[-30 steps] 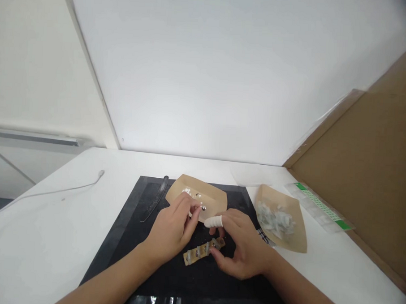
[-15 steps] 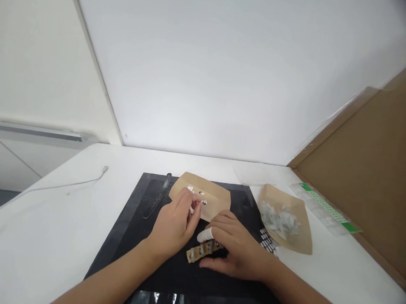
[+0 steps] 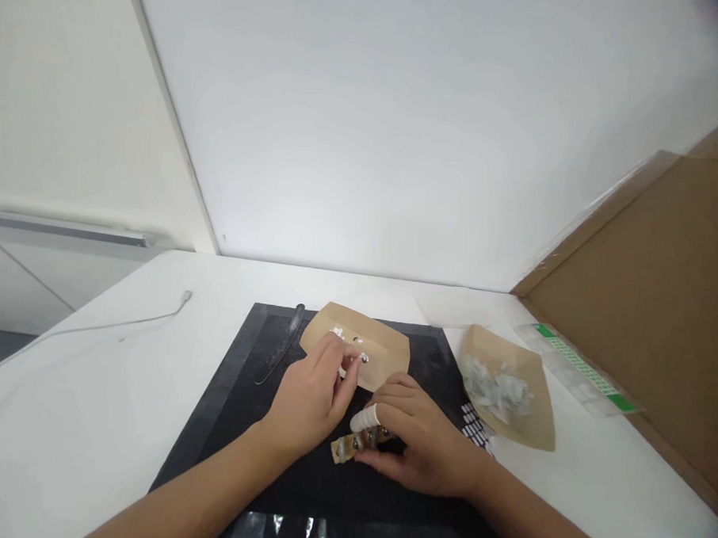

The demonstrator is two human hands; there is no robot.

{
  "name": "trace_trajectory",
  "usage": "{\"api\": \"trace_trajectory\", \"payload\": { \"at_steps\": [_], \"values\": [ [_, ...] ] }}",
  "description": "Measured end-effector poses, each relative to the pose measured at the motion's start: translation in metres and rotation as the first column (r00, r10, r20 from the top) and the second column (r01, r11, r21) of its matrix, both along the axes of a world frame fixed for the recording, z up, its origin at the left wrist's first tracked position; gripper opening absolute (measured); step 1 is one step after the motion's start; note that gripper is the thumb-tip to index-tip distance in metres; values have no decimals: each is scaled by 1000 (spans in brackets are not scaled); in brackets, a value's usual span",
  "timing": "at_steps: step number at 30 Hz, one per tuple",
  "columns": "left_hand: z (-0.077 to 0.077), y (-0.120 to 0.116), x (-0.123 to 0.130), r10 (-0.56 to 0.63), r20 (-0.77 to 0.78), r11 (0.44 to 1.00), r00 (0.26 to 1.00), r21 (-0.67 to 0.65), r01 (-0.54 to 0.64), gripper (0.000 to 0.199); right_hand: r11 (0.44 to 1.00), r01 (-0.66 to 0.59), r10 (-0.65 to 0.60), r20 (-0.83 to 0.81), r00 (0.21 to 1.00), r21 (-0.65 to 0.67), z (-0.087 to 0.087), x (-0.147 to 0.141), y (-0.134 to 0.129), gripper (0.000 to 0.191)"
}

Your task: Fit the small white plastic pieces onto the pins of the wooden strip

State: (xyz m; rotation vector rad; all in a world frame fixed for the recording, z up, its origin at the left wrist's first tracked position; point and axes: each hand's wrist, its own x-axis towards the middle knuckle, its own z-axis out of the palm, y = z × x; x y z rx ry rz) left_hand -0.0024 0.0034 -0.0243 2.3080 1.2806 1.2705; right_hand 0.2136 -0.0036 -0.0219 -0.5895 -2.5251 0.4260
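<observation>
My left hand [image 3: 315, 382] is over a brown paper tray [image 3: 385, 341], thumb and forefinger pinched together. What sits between the fingertips, if anything, is too small to make out. Several small white and dark bits lie in that tray close to the fingers. My right hand [image 3: 414, 434], with a white cover [image 3: 364, 418] on its forefinger, curls around a short tan strip [image 3: 337, 452] that carries a row of dark and greyish round pieces. The strip's right end is hidden under the fingers.
Both hands work above a black mat [image 3: 239, 422] on the white table [image 3: 91, 416]. A dark-handled tool [image 3: 290, 329] lies at left. On the right are a second paper tray [image 3: 540, 404] of whitish scraps, small white labels [image 3: 476, 426], a clear green-striped case [image 3: 581, 370] and a cardboard panel [image 3: 648, 313].
My right thumb has come in closer against the tan strip. The left hand holds nearly the same pinch over the tray.
</observation>
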Motion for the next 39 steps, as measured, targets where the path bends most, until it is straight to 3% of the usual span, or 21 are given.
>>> {"api": "trace_trajectory", "payload": {
  "at_steps": [5,16,39],
  "values": [
    [0,1,0,-9,6,1000,1000,-10,9,9,1000,7,-8,14,1000,15,2,0,-1,19],
    [-2,-1,0,-6,-13,1000,1000,-6,6,10,992,56,-64,70,995,111,12,13,10,51],
    [-2,0,0,-13,4,1000,1000,4,13,9,1000,14,-13,56,998,-21,17,15,10,29]
  ]
}}
